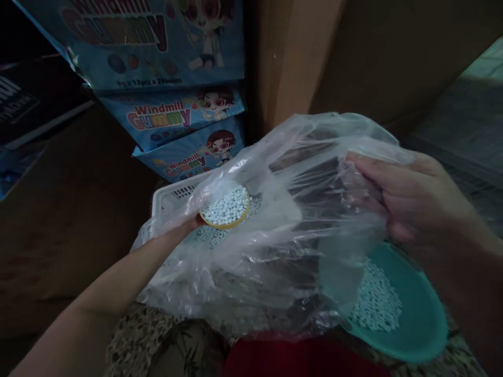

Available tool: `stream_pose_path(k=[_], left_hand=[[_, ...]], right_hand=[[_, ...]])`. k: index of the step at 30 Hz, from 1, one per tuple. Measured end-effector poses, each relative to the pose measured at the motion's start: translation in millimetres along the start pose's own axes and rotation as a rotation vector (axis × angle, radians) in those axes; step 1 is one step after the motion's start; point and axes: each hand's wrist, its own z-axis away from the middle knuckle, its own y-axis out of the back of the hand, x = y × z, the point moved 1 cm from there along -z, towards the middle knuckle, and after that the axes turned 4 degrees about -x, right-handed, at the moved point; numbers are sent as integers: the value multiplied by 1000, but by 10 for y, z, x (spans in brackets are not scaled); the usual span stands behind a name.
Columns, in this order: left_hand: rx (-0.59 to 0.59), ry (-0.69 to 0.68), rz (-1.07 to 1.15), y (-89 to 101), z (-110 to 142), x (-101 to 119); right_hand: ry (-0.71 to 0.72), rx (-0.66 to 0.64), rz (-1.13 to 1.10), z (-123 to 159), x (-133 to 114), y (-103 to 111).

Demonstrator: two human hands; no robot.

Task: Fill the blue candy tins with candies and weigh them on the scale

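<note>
My left hand (197, 222) reaches into the mouth of a clear plastic bag (243, 272) and holds a small yellow-rimmed bowl (223, 226) heaped with small white pellets (228, 206). Most of its fingers are hidden by the plastic and the bowl. My right hand (396, 193) pinches the bag's edge at the right and stretches the film out. Under the bowl, more pellets lie in the bag, which sits in a white plastic basket (159, 201). Below my right hand stands a teal basin (424, 319) with a pile of the same pellets, partly seen through the film.
Blue Windmill Gummy boxes (184, 112) are stacked behind the basket. A large cardboard box (361, 63) rises at the back right, and another brown carton (74, 220) stands at the left. The floor (129, 335) is speckled. My red clothing (294, 358) shows at the bottom.
</note>
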Motion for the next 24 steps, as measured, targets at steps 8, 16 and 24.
stream_pose_path(k=[8, 16, 24], left_hand=[[-51, 7, 1, -332, 592, 511], [81, -30, -55, -983, 1117, 829], [-266, 336, -27, -2144, 1159, 79]], right_hand=[[164, -98, 15, -580, 33, -118], [122, -127, 291, -1218, 704, 205], [-178, -299, 224, -1614, 1036, 476]])
